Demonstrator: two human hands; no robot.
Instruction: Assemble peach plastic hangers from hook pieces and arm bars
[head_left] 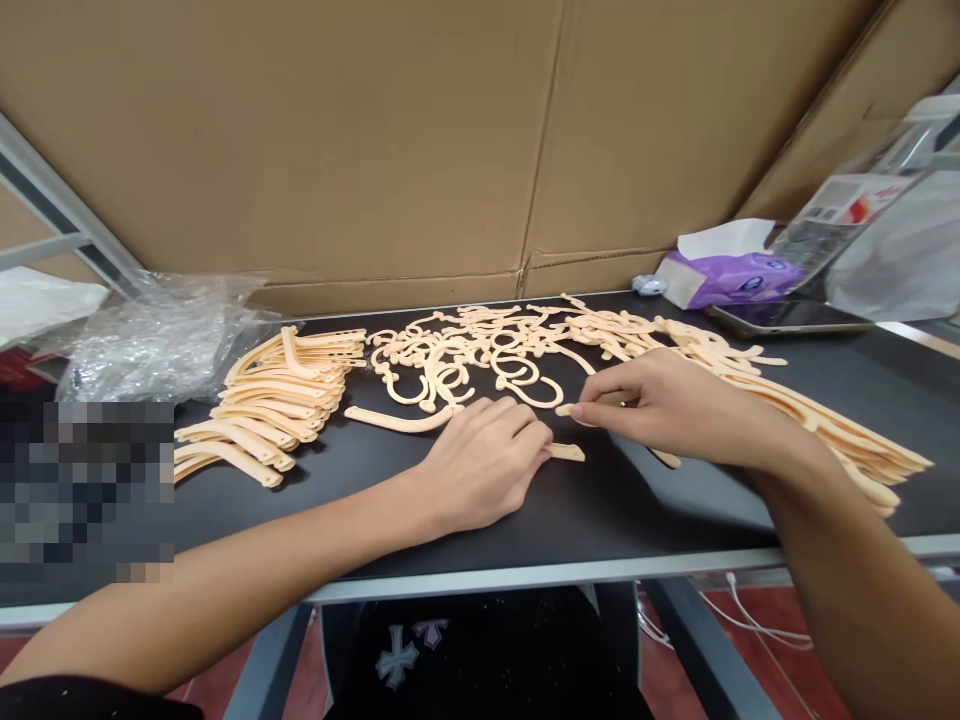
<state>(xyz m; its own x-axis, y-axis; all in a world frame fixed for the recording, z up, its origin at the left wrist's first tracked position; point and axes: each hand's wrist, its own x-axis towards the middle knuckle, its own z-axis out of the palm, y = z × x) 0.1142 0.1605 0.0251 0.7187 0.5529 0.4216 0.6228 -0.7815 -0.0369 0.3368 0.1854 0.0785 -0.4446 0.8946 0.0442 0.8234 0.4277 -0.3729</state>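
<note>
Beige strip [568, 453], gripped by the curled left hand [486, 468], sticks out crosswise, its end just on the near side of the pale piece [563, 410] the right hand [660, 405] pinches.

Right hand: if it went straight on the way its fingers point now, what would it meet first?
Probably the left hand, just ahead in that line. The small pale piece that the right hand pinches would likely touch it first, though one view leaves depth unclear.
</note>
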